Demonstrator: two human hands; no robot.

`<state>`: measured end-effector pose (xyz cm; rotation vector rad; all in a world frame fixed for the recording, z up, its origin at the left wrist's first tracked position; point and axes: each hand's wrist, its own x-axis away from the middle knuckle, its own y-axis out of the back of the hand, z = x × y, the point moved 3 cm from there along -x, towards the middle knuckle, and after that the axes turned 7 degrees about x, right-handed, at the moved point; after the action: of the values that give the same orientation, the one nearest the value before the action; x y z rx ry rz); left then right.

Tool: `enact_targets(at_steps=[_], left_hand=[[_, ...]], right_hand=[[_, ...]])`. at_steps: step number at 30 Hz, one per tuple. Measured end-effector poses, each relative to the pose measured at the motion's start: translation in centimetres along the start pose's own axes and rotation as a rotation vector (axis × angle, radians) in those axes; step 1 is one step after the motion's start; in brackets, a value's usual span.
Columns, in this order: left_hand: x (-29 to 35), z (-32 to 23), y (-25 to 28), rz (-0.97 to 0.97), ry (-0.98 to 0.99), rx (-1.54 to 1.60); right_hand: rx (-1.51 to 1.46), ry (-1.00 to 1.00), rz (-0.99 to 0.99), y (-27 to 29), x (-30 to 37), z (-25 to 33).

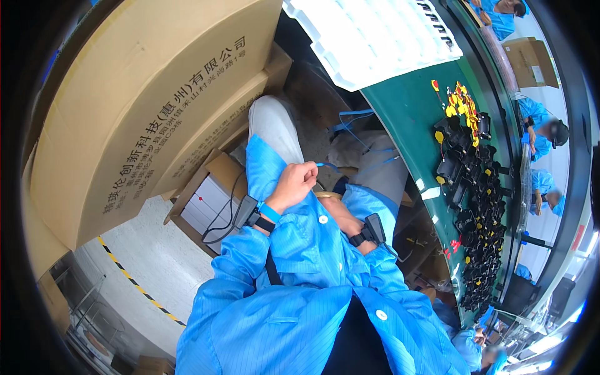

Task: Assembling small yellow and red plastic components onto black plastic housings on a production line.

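My left hand (pixel 296 185) is above my lap with its fingers closed. A thin blue strap (pixel 328 166) comes out at its fingertips, and the hand appears to pinch it. On that wrist sit a blue band (pixel 270 213) and a black strap with a dark grey device (pixel 245 212). Just beside it, lower and to the right, is my right hand (pixel 337 211); its fingers are mostly hidden, so their state does not show. A tan band (pixel 327 195) lies at the hidden end of that hand. The right wrist carries a similar grey device (pixel 375 229).
Large cardboard boxes (pixel 150 106) stand at the left, near an open carton (pixel 203 203). A green table (pixel 400 103) at the right bears white trays (pixel 375 37), a heap of black parts (pixel 481 231) and yellow pieces (pixel 461 103). Blue cords (pixel 353 115) hang beyond my knees. Co-workers sit farther right.
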<state>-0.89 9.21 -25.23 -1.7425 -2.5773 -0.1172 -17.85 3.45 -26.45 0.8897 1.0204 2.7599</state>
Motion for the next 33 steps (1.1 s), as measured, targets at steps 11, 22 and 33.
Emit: enact_targets(at_steps=[11, 22, 33], left_hand=[[-0.4, 0.3, -0.3, 0.042, 0.027, -0.046], [-2.7, 2.2, -1.0, 0.003, 0.079, 0.044], [-19.7, 23.7, -8.7, -0.058, 0.467, -0.874]], right_hand=[[0.021, -0.043, -0.007, -0.4, -0.1, -0.7], [0.003, -0.028, -0.005, 0.4, -0.1, 0.5], [0.129, -0.334, -0.151, 2.5, 4.9, -2.2]])
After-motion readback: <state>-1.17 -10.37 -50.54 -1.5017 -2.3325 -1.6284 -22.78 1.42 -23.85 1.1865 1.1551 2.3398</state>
